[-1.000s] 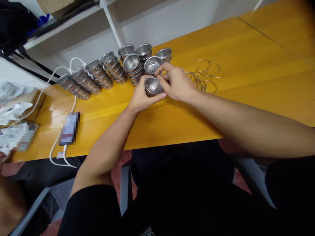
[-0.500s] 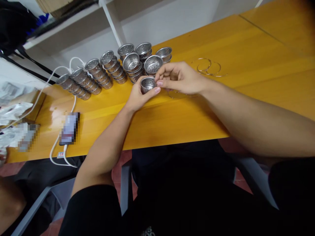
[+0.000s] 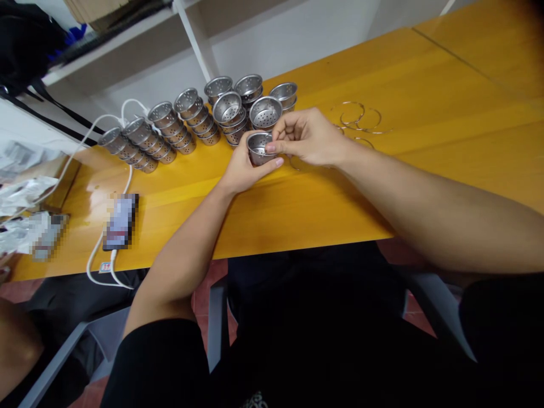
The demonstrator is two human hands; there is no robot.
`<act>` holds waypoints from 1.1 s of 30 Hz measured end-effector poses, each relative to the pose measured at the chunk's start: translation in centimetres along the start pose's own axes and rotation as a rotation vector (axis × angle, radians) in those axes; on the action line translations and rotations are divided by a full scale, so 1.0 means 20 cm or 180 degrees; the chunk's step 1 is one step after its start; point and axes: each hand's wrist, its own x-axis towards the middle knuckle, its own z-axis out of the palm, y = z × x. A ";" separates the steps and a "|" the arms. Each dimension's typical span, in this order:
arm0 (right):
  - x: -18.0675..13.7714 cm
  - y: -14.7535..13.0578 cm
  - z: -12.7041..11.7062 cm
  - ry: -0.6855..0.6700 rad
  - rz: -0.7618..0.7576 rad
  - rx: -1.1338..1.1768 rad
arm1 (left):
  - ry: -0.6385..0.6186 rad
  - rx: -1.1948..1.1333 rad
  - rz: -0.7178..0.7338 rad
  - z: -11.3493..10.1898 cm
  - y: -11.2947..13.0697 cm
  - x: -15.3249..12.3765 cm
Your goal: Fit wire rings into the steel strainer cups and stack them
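left hand [image 3: 242, 167] grips a small metal cup [image 3: 258, 148], shiny w/ holes in its base, just above the table [image 3: 297, 209]. right hand [image 3: 308, 139] pinches the cup's rim. stacks [image 3: 191, 119] of same cups sit just behind.

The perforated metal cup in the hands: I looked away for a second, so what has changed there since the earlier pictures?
The right hand drew slightly back from the stacks, and its fingertips now pinch at the rim of the perforated metal cup. The left hand still cradles that cup at almost the same spot. The stacked cups, the loose wire rings and the phone on the yellow table lie as before.
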 end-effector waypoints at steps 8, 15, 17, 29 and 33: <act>0.00 0.01 0.00 0.0011 0.0116 0.0077 | -0.0052 0.0167 -0.0037 -0.02 -0.01 -0.01; 0.00 0.01 0.00 0.0025 0.0099 0.0033 | -0.0011 0.0198 -0.0139 -0.01 -0.01 -0.01; 0.00 0.01 0.00 0.0015 0.0091 0.0036 | -0.0030 0.0177 -0.0167 -0.01 0.00 -0.01; -0.04 -0.08 0.00 0.0295 -0.0019 -0.0405 | 0.0153 0.0231 -0.0313 -0.02 -0.02 0.00; -0.06 -0.08 -0.03 0.0326 -0.0146 -0.1078 | 0.0295 0.0175 -0.0504 -0.03 0.02 0.01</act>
